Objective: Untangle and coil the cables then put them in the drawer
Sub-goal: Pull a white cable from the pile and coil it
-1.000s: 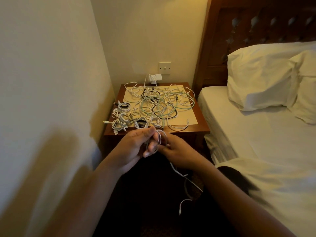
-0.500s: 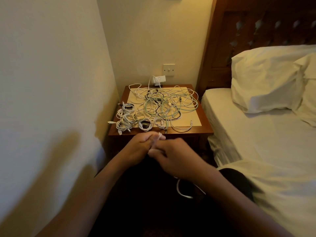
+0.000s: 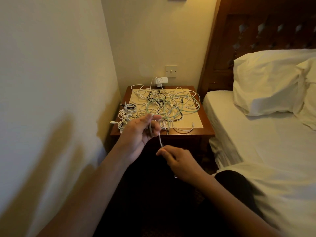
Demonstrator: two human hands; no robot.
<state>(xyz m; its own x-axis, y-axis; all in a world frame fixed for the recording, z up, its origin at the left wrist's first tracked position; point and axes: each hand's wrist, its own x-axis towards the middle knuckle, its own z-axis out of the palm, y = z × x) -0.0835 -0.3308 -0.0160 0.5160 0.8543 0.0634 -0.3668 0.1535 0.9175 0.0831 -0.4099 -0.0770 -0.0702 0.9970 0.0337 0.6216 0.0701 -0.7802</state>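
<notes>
The left hand is raised in front of the counter, palm turned towards the face, with a white cable looped over its curled fingers. That grip is closed round the loops, so the hand serves as the former on which the coil is built. Just below, the right hand has its grip pinched together on the same cable, thumb and forefinger meeting where the strand comes down from the left hand. The short stretch between the two hands runs nearly straight, which I take to mean the right hand holds it taut so that the next turn lies neat. How many turns lie on the left fingers is hard to say, since the strand is thin and somewhat blurred.

Behind the hands, on the pale mat covering the counter, lies the tangle of white, green and black leads, not yet sorted. At the counter's front left corner, off the mat, sit the coiled cables, small white bundles close together, likely parked there clear of the knot. The drawer does not show, as the counter's front is in shadow. The work seems to be in its middle: one lead being wound, some done, most left
</notes>
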